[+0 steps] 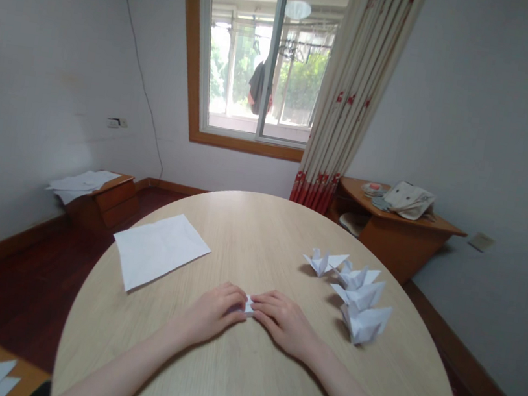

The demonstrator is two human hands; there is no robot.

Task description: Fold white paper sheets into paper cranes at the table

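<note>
A small folded piece of white paper (248,304) lies on the round wooden table (238,378), mostly hidden under my fingers. My left hand (213,312) presses on it from the left with curled fingers. From the right, my right hand (283,322) holds it down the same way, fingertips nearly meeting the left ones. Several finished white folded paper figures (356,293) stand in a row to the right of my right hand.
A stack of flat white paper sheets (158,249) lies on the table's left part. Beyond stand a low wooden cabinet with papers (98,191) at left and a wooden corner desk (397,226) at right, below a window and curtain.
</note>
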